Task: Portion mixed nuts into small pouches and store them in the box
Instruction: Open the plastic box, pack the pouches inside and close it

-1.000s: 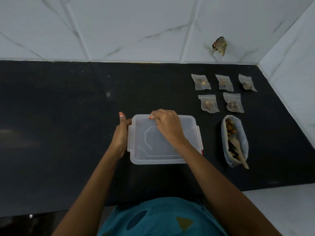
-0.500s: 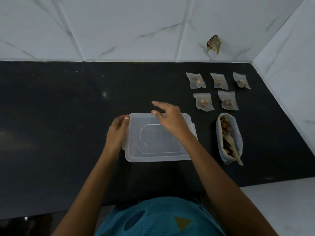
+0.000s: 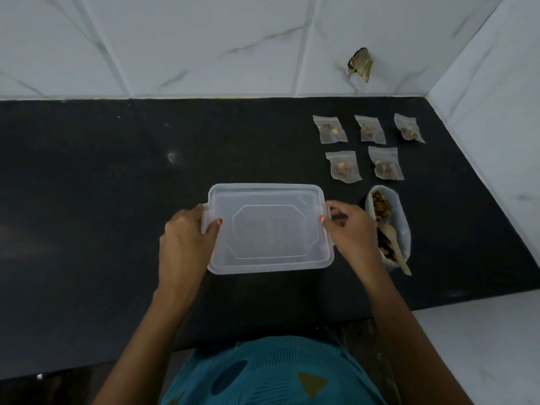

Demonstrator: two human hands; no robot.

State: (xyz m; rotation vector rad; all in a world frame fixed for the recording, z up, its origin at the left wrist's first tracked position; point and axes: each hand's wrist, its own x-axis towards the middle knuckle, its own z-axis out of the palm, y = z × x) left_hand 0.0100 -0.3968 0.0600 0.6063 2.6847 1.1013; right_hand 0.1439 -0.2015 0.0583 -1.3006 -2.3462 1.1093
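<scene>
Head view, looking down: the clear rectangular plastic box [image 3: 270, 258] sits lid-on at the middle of the black table [image 3: 102, 200], straight ahead of the person. Left hand [image 3: 187, 238] has its grip clenched on the tab at the box's 9 o'clock side, thumb lying over the lid edge. Right hand [image 3: 353, 229] grasps the tab at 3 o'clock, fingers curled. Toward 1 o'clock from the box, five small clear pouches [image 3: 370, 130] holding nuts lie flat in two rows. At 3 o'clock, just beyond the right hand, a white open bag of mixed nuts [image 3: 401, 217] lies with a pale wooden spoon [image 3: 399, 252] resting in it.
</scene>
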